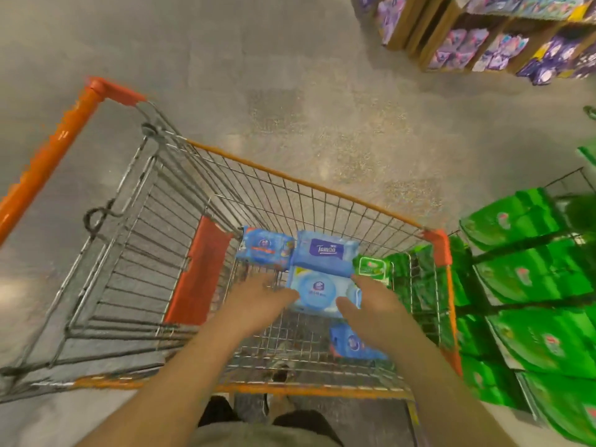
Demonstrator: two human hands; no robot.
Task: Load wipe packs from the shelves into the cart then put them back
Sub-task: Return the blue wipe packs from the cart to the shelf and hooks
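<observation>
Five wipe packs are counted inside the cart (325, 185): a dark blue pack (265, 248) at the far end toward 11 o'clock, a Tempo pack (325, 253) at 12 o'clock, a green pack (371, 267) at 1 o'clock, a pale blue round-lidded pack (317, 293) between the hands, and one more blue pack (353, 345) lying on the wire floor toward 5 o'clock, partly hidden beneath the right forearm. The round-lidded pack is flanked by both hands, which are reached into the basket: the left hand (258, 301) is laid against its left edge with fingers extended, and the right hand (371, 304) is set on its right edge with the thumb over the front. Whether a firm grip is made cannot be told because of blur. An orange flap (200, 272) is seen at 9 o'clock inside the cart. Green packs (532, 279) are stacked on a wire shelf at 3 o'clock, just beside the cart's corner, and purple packs (503, 48) are shelved at 1 o'clock, well apart across the floor (290, 75).
</observation>
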